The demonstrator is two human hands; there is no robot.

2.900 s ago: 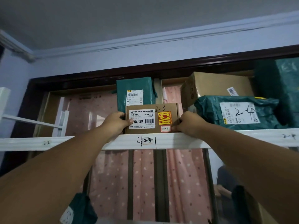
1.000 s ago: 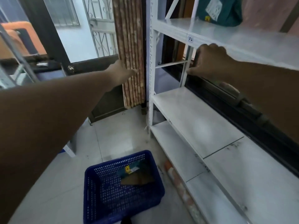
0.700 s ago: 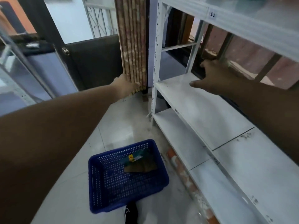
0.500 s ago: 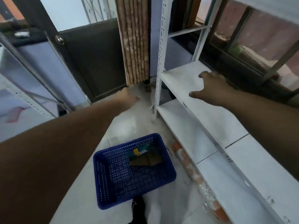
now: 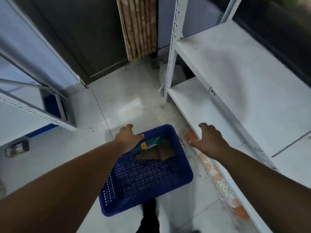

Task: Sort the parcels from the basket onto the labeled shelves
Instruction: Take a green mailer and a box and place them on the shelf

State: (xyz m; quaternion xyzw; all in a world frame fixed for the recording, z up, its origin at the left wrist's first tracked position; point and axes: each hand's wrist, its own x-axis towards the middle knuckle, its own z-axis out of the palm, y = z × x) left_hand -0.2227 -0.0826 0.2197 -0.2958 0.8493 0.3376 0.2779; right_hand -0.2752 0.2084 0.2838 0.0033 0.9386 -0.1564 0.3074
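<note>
The white shelf unit (image 5: 244, 78) stands just to the right of the blue perforated basket (image 5: 146, 179), its boards running away from me. The basket sits on the pale tiled floor (image 5: 127, 101), long axis pointing up and slightly right in the view, away from my feet.

In the basket's far end lie two parcels: a brown cardboard box (image 5: 158, 154), flat, its long side across the basket, and a teal bag parcel (image 5: 151, 142) with a yellow sticker, partly under the box toward the basket's far left corner.

My left hand (image 5: 127, 137) hangs over the basket's far left rim, fingers loosely curled, holding nothing; whether it touches the rim I cannot tell. My right hand (image 5: 208, 140) hovers right of the basket, over the lowest shelf's edge, fingers spread and slack, empty.
</note>
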